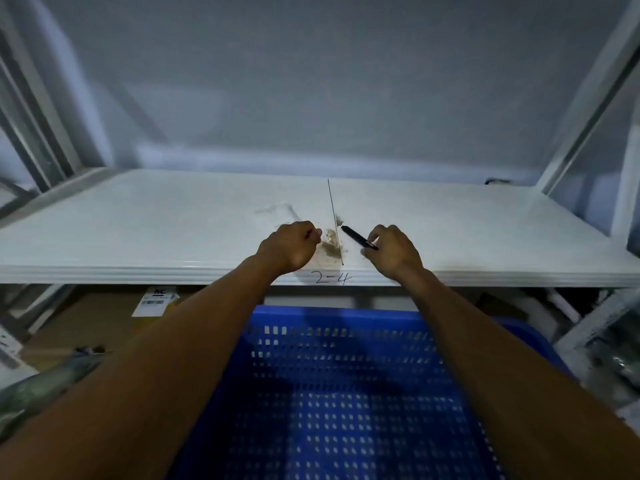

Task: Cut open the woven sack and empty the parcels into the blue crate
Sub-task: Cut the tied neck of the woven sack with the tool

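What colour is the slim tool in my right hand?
Black; the slim tool shows best in the head view.

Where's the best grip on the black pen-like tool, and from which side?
Grip the black pen-like tool by its near right end, coming from the near right, as the right hand does now. The slim straight barrel slants with its tip to the far left over the white shelf, so a pinch across that end likely leaves the tip free.

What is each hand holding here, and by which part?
Right hand pinches a black tool at its near end. Left hand is curled, nothing visible in it.
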